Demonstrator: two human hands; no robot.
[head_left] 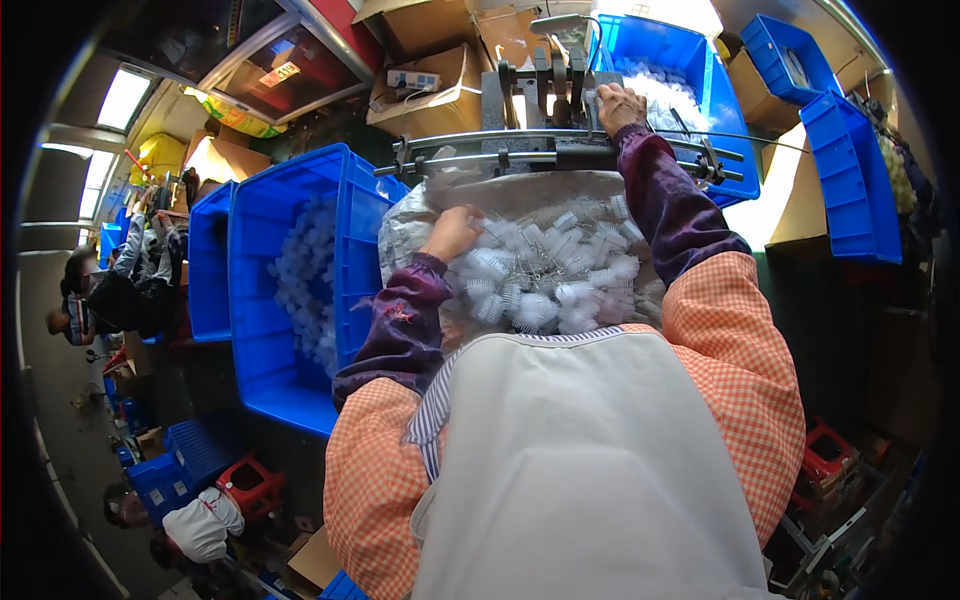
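Note:
Straight in front of me, a heap of small white ribbed plastic pieces [545,262], with thin metal wires among them, lies on a greyish plastic sheet [402,232]. My left hand [452,232] is at the heap's left edge, its fingers curled together; whatever they pinch is too small to make out. Farther off, my right hand [621,107] is up at the right side of a dark metal bench machine [545,95]. Its fingers are bent down against the machine, and their tips are partly hidden, as is anything between them.
On the left stands a large blue bin [290,385] partly filled with white pieces. Another blue bin [722,95] with white pieces sits behind the machine. A metal rail [480,142] crosses between me and the machine. Cardboard boxes [430,95] stand back left; people work far left.

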